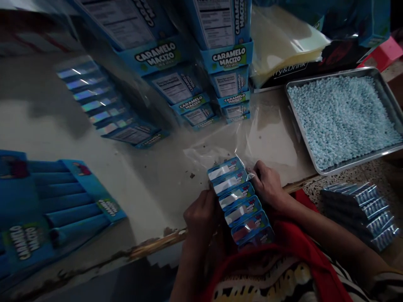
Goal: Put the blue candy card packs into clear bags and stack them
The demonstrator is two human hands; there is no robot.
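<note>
left hand (pixel 200 213) curled beside row of glossy blue rectangular boxes (pixel 239 198), cannot tell fingertips' grip; right hand (pixel 268 184) pinching clear plastic wrap (pixel 238 144).

A red apron (pixel 297 250) covers a black-and-white striped shirt (pixel 388 286).

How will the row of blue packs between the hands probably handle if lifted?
The row of blue packs could bend at the joins, since it's several units side by side. Its glossy highlights suggest slipperiness. The clear film at its far end looks floppy.
</note>
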